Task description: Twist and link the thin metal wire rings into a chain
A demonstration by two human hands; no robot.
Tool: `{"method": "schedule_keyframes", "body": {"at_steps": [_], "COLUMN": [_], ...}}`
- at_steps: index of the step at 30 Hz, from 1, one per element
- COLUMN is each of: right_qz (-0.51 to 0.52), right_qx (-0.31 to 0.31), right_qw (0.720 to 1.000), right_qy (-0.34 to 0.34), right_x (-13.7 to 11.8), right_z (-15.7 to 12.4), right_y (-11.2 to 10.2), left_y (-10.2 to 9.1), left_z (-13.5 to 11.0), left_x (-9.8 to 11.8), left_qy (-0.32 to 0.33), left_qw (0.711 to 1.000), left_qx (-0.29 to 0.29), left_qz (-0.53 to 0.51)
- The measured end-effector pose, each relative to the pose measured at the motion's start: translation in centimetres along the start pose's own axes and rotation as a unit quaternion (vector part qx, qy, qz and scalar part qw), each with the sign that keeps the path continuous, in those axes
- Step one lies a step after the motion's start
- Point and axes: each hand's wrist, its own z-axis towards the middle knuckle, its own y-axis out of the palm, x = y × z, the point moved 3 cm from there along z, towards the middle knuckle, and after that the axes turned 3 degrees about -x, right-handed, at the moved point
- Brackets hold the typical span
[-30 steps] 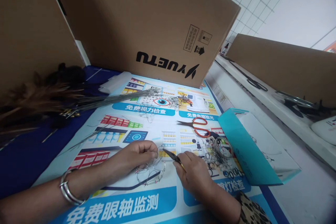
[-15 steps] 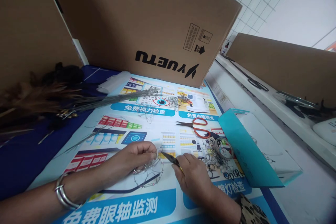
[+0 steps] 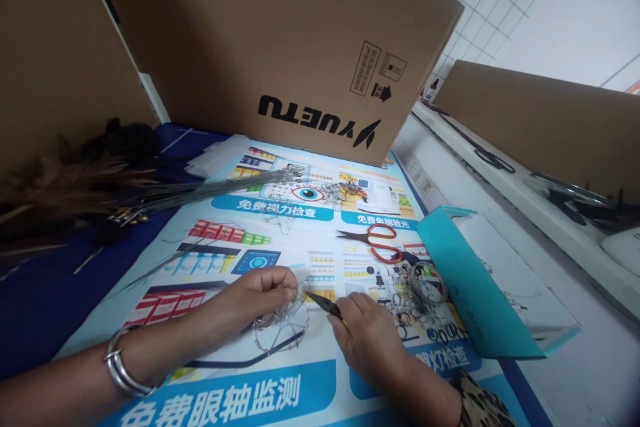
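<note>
Spreading along the left edge, brown feathers (image 3: pixel 65 190) are seen over dark blue cloth (image 3: pixel 85 313). From the lower left corner the left forearm (image 3: pixel 200 333) is brought in at a low slant, ringed at the wrist by silver bangles (image 3: pixel 120 370). Above it, a bundle of thin wires (image 3: pixel 220 190) is laid across the printed sheet (image 3: pixel 300 253), pointed toward the upright cardboard box (image 3: pixel 280 47). And here is the left hand (image 3: pixel 267 297): back turned upward, fingers curled in, thumb and forefinger pinched narrow. Between those tips the wire loop (image 3: pixel 283 347) is held, hung just below and right of the knuckles, close over the sheet. Straight across, the dark nose of the pliers (image 3: pixel 324 305) is aimed left at the upper part of the wire; whether any strand is bitten cannot be told. The yellow handles are wrapped by the right hand (image 3: pixel 373 337), closed in a fist, knuckles up, its forearm angled in from the lower right out of a spotted sleeve (image 3: pixel 483 407). Beyond that hand, red-handled scissors (image 3: pixel 383 243) are left lying, blades pointed left. Further right, tangled wire pieces (image 3: pixel 413 297) are heaped beside an open turquoise box (image 3: pixel 480 300).
</note>
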Motion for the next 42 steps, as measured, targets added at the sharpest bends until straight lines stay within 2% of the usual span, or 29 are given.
{"method": "schedule_keyframes", "body": {"at_steps": [12,17,29,34,42], "right_qz": [0.034,0.055,0.09,0.114,0.121], "right_qx": [-0.003,0.0,0.02,0.024,0.024], "right_qw": [0.999,0.998,0.996,0.993,0.992], "right_qy": [0.018,0.015,0.01,0.011,0.015], "right_x": [0.3,0.2,0.1,-0.1,-0.2], "right_z": [0.1,0.0,-0.2,-0.2,-0.2], "right_y": [-0.4,-0.4,-0.3,-0.2,-0.1], "left_y": [0.4,0.4,0.3,0.7,0.9], "left_z": [0.0,0.0,-0.4,-0.6,-0.8], "left_x": [0.8,1.0,1.8,1.6,1.5], "left_qy": [-0.02,-0.009,0.059,0.009,-0.002], "left_qw": [0.996,0.993,0.989,0.995,0.994], "left_qx": [-0.023,-0.002,-0.015,-0.031,-0.009], "left_qz": [0.08,0.115,0.133,0.093,0.107]}}
